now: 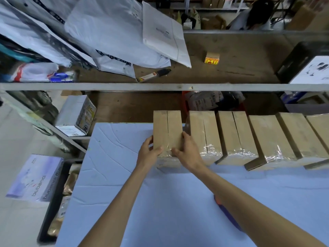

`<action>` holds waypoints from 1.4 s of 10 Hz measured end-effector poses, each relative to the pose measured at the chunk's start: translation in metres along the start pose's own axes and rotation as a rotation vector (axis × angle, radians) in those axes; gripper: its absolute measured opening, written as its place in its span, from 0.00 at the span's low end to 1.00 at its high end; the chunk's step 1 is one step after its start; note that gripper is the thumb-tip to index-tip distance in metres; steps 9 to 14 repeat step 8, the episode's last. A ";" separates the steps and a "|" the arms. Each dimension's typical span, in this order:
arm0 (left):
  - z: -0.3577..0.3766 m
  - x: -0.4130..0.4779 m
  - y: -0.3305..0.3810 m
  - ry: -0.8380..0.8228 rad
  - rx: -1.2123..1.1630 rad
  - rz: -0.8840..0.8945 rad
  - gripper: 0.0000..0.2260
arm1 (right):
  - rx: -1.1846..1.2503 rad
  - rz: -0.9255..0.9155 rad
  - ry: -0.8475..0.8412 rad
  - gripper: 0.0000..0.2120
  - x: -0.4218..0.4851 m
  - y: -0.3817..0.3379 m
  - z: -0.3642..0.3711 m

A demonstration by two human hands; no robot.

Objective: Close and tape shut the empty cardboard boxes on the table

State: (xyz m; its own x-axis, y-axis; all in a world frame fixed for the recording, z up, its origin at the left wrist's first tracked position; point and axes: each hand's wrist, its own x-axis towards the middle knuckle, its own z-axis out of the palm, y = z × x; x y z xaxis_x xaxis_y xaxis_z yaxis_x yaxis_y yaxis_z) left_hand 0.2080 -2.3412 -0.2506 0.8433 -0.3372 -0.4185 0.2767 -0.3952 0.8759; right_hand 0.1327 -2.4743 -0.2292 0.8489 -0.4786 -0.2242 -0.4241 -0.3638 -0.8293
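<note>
Evidently smoothing tape (170,149), the left hand (149,152) and right hand (187,153) clasp the box (167,127) from either side, thumbs pressed on its near edge, beside the taped row (267,136).

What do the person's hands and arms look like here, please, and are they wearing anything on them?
The left hand and right hand wear no gloves. No ring, watch or bracelet shows on either hand or wrist. The forearms are uncovered, and no sleeve comes into view before the frame's lower edge.
</note>
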 end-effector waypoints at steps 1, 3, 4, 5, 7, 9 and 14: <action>0.005 0.008 -0.002 -0.010 0.020 -0.006 0.27 | -0.056 0.007 -0.017 0.31 0.008 0.005 0.002; 0.012 0.010 -0.004 -0.020 0.047 0.003 0.29 | -0.204 -0.016 -0.009 0.29 0.010 0.010 0.008; 0.012 0.005 -0.003 -0.037 0.061 0.054 0.31 | -0.213 -0.029 0.018 0.27 0.005 0.008 0.009; 0.014 0.001 0.003 -0.030 0.129 0.110 0.33 | -0.220 0.002 0.041 0.23 0.003 0.006 0.005; 0.021 -0.013 0.023 -0.006 0.361 0.164 0.33 | -0.385 -0.084 0.063 0.22 -0.014 -0.003 -0.012; 0.020 -0.017 0.035 0.004 0.427 0.197 0.28 | -0.351 -0.094 0.145 0.20 -0.024 -0.003 -0.031; 0.020 -0.017 0.035 0.004 0.427 0.197 0.28 | -0.351 -0.094 0.145 0.20 -0.024 -0.003 -0.031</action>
